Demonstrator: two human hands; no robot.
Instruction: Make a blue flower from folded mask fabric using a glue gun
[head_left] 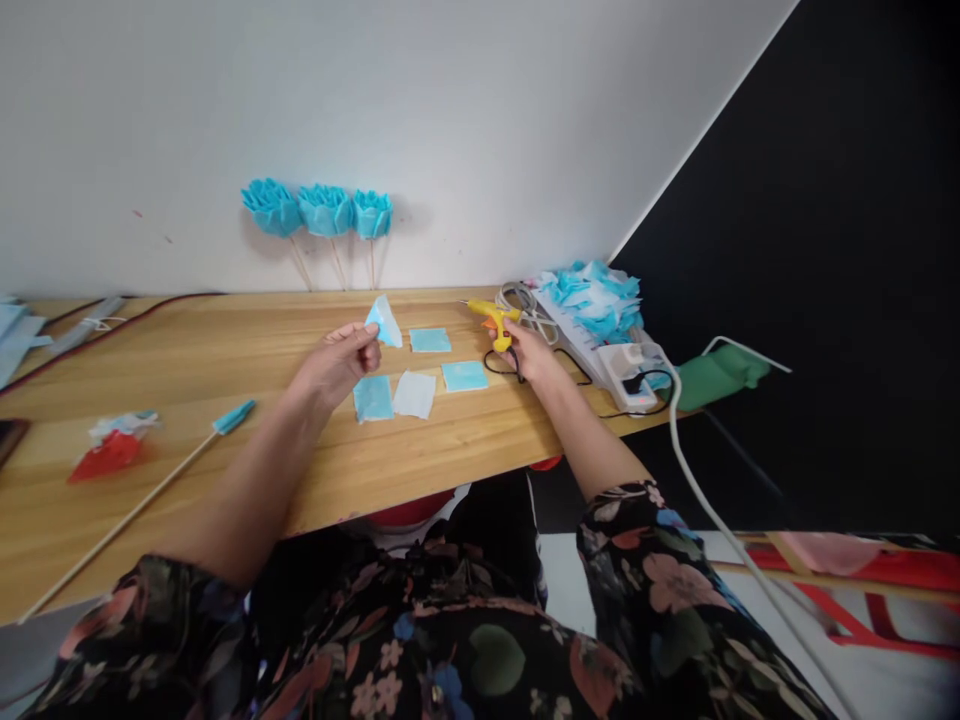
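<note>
Between the thumb and fingers of my left hand (341,365) is a small folded piece of blue-and-white fabric (385,321), raised over the table. My right hand (527,352) is closed round the handle of a yellow glue gun (491,312), whose metal nozzle points left. Flat on the wood between my hands lie several squares: a blue square (430,340), another blue square (464,376), a third blue square (373,398) and a whitish square (415,394). To the left, a thin stick (142,512) with a blue wrapped tip (234,416) rests on the table.
Blue fabric flowers (325,210) on sticks lean against the wall. At right are a heap of blue and white pieces (592,298), a power strip (628,380) with a cable (679,440), and a green object (724,375). A red-and-clear bag (112,448) lies on the wooden table (450,440).
</note>
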